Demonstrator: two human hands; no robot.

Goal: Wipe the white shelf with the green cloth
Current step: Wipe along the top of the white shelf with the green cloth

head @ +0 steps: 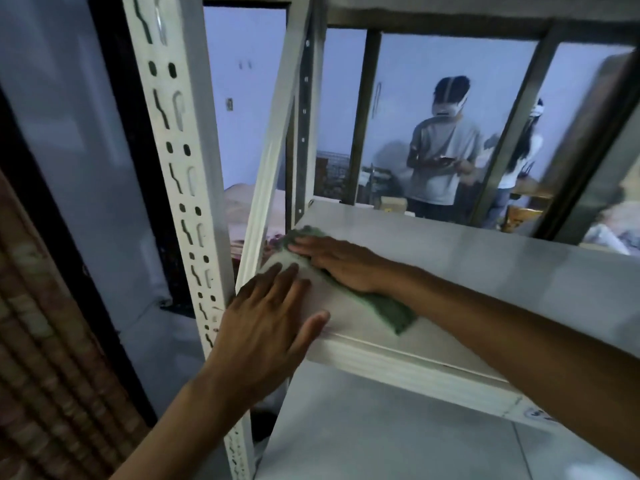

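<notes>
The right hand (341, 263) lies flat, fingers together and stretched out, pressing the green cloth (388, 308) onto the white shelf (467, 268) near its left end; it pins the cloth under the palm rather than gripping it, with one end of the cloth bunched past the fingertips at the shelf's back left corner and the other trailing out towards the front edge. The left hand (266, 317) is open and empty, fingers spread, resting on the front left corner of the shelf just beside the slotted post (180, 174). Since the cloth is only held down by pressure, a quick stroke could leave it behind or let it ride over the left edge and fall through the gap by the post. The loose tail near the front lip could also drag off and pull the rest after it. The left hand sits right in the wiping path, so that corner may go unwiped, and leaning hard on it could rock the frame.
</notes>
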